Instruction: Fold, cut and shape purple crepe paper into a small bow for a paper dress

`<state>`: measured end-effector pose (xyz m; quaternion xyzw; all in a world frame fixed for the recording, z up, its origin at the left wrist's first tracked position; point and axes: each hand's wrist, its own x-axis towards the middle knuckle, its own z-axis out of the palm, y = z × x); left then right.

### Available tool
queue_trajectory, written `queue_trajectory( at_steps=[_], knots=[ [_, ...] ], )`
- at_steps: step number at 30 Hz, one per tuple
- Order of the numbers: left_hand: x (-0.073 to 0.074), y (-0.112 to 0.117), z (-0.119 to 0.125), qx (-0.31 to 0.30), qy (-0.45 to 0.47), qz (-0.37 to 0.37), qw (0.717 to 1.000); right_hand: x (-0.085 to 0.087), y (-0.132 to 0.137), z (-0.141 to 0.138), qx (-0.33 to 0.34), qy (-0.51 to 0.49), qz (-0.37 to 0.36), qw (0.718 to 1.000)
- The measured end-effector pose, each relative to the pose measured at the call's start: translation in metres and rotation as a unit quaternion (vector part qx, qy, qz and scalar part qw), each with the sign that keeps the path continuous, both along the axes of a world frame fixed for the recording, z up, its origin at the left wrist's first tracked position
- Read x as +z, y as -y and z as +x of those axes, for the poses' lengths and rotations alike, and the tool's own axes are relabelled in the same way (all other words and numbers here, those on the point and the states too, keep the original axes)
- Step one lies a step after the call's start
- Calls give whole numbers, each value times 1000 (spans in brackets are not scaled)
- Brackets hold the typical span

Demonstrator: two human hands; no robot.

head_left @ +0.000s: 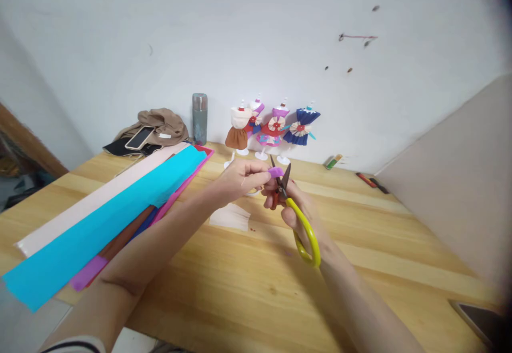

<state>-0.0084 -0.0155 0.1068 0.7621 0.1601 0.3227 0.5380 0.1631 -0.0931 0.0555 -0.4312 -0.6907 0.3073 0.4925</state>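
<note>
My left hand [244,177] pinches a small folded piece of purple crepe paper [276,172] above the middle of the table. My right hand [298,203] grips scissors [308,241] with yellow handles, their dark blades parted close to the purple piece. Whether the blades touch the paper I cannot tell. Below the hands a pale cream piece of paper [230,217] lies flat on the wood. Behind them stand several small dress forms on white stands, among them one in a blue dress [302,128] and one in a brown skirt [237,138].
Long crepe paper sheets, the top one turquoise [108,227], lie across the table's left side. A phone [140,137] rests on brown cloth [164,126] beside a flask [199,118]. A green and white item [333,161] and a red-black tool [372,182] lie near the wall.
</note>
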Motion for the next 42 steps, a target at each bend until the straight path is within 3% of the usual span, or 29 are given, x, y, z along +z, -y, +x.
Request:
queue_trajectory(
  at_steps=[19,29,36,42],
  knots=[
    [-10,-15,4,38,-63,-28,997,-14,-5,10,8,-56,-55,997],
    [-10,-16,4,41,-62,-35,997,-9,-2,4,-5,-46,-73,996],
    [-5,-13,5,61,-69,-61,994,-3,1,-2,-7,-84,-127,988],
    [-2,-11,6,72,-71,-90,991,-9,-1,0,-23,-75,-87,993]
  ],
)
